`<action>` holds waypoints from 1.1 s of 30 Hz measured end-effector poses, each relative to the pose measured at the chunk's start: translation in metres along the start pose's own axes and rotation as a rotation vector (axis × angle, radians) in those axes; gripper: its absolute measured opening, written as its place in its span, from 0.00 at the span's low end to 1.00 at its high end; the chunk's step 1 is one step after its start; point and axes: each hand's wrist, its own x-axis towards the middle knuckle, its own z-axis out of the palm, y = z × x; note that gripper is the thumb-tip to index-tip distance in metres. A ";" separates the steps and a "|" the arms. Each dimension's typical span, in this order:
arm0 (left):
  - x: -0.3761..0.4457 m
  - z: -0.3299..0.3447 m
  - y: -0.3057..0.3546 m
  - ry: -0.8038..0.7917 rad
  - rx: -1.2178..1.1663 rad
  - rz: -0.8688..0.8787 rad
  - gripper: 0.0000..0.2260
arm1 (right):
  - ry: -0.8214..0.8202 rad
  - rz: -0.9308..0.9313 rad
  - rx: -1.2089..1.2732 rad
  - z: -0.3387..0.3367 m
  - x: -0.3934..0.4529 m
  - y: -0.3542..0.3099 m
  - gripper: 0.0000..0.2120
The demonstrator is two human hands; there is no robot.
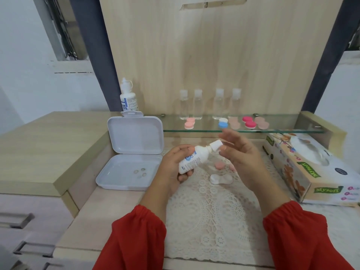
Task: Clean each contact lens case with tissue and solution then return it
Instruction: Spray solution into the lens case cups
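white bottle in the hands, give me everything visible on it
The white bottle is a small, opaque, plastic-looking solution bottle with a blue mark and fine print on its label, too small to read. It is tilted, base toward the person, neck and white cap pointing up and right. The left hand grips its body, fingers curled round it. The right hand is at the cap end, fingertips at the cap; whether they pinch it is unclear. It is held in the air above the lace mat.
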 end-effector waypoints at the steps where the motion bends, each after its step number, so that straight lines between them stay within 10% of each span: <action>1: 0.000 0.000 0.000 0.000 0.005 0.001 0.08 | 0.002 0.001 -0.024 0.001 0.000 -0.001 0.14; 29: -0.004 -0.004 0.006 -0.029 -0.076 -0.149 0.10 | 0.173 -0.109 0.182 0.008 -0.001 -0.004 0.17; 33: -0.004 -0.004 0.007 0.036 -0.168 -0.112 0.09 | 0.239 -0.002 -0.217 0.015 -0.003 0.002 0.18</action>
